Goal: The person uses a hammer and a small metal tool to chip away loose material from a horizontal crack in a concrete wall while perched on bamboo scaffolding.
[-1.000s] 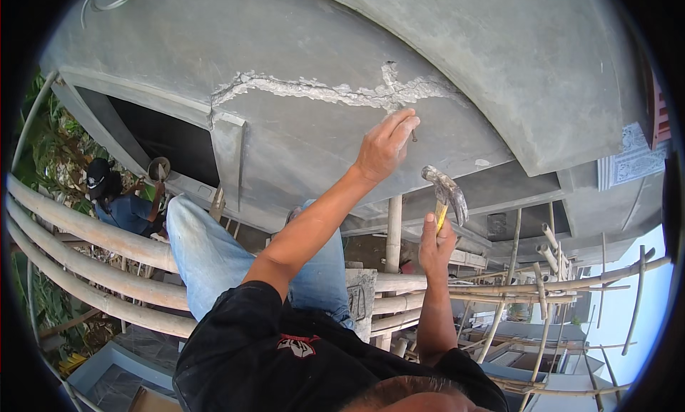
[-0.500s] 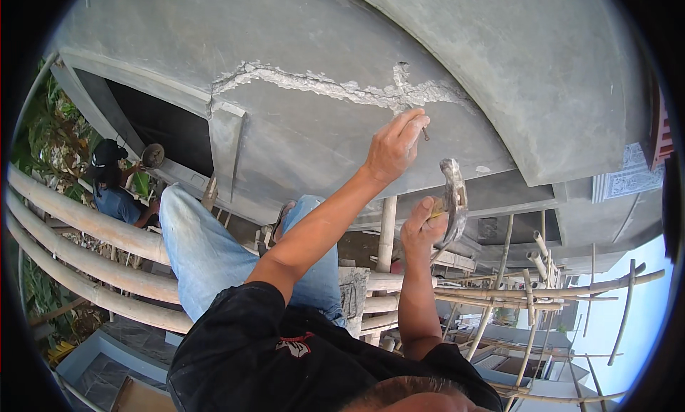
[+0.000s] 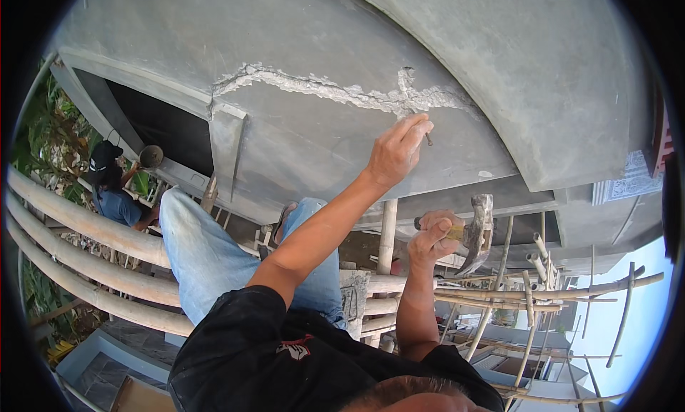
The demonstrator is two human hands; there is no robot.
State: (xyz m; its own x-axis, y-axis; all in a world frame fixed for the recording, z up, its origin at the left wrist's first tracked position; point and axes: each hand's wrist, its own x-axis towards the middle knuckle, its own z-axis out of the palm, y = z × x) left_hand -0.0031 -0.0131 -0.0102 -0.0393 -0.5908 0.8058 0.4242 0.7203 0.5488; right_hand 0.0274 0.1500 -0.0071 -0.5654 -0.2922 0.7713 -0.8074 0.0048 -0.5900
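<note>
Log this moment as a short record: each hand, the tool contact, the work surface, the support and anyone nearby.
Left hand: pinching a thin metal rod beside the groove; whether nail or chisel is unclear
Right hand: gripping a claw hammer by its handle
Tool contact: none; hammer head and rod are apart
Work surface: grey wall with a rough, pale, branching groove
Support: bamboo poles around the person's legs
Nearby: co-worker in a dark cap, at left, beside a round container
</note>
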